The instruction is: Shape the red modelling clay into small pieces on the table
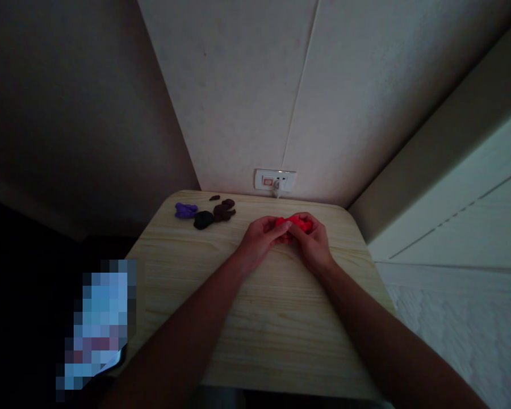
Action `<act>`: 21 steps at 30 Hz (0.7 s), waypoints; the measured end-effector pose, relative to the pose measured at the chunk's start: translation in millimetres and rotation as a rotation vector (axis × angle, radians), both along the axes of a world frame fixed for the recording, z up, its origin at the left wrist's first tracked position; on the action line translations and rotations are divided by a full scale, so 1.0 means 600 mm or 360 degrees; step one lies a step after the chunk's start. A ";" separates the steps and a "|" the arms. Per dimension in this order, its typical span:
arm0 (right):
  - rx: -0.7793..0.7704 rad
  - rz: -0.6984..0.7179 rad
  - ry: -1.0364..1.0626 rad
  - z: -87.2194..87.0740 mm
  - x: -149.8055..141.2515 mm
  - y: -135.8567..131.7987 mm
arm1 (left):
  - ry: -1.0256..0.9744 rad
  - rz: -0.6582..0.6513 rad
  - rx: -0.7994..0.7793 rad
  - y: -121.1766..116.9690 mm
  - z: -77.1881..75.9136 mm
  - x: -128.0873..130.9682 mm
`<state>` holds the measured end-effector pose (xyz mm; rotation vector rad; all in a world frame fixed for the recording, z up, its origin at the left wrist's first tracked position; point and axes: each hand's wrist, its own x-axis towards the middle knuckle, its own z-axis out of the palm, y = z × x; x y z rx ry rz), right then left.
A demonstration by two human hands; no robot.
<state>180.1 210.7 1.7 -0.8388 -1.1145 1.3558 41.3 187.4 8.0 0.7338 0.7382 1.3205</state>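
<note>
- Red modelling clay (296, 220) is held between both hands over the far part of the table, right of its middle line; whether its underside is supported by the tabletop cannot be told.
- Left hand (258, 238): the clay is gripped from the left, with the thumb laid over its near top face and the fingers curled; the fingertips are partly hidden.
- Right hand (318, 241): the clay is gripped from the right, with the thumb pressed onto it and the fingers bent around its far side. The two thumb tips are brought close together at the middle; contact between them cannot be confirmed.
- Purple modelling clay (185, 211) is placed at the far left corner of the table, well apart from the hands.
- Black modelling clay (204, 220) is set just to its right and slightly nearer.
- Dark brown modelling clay (224, 212) is positioned beside the black lump, on its right; a small brown fragment (214, 197) is seen behind, near the table's far edge.
- The table (276, 329) is finished in pale wood grain and is set by a light wall (247, 85).
- A white wall socket (262, 180) is mounted above the far edge; a plug (276, 185) is inserted in it.
- A lit screen (102, 318), blurred by pixelation, is seen at lower left.
</note>
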 end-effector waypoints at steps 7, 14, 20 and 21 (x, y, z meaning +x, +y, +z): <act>0.0078 -0.0097 -0.0028 -0.002 0.004 -0.001 | 0.0045 0.0165 -0.0009 0.007 -0.003 -0.011; -0.0031 0.0062 -0.0010 0.004 0.006 0.000 | 0.0002 0.0114 -0.0045 0.005 0.006 -0.009; 0.0003 -0.0084 -0.0010 -0.002 0.004 0.002 | 0.0193 0.0147 0.0048 0.010 -0.006 -0.011; 0.0013 -0.0109 -0.0012 -0.001 0.003 0.002 | 0.0222 0.0149 0.0063 0.011 -0.007 -0.012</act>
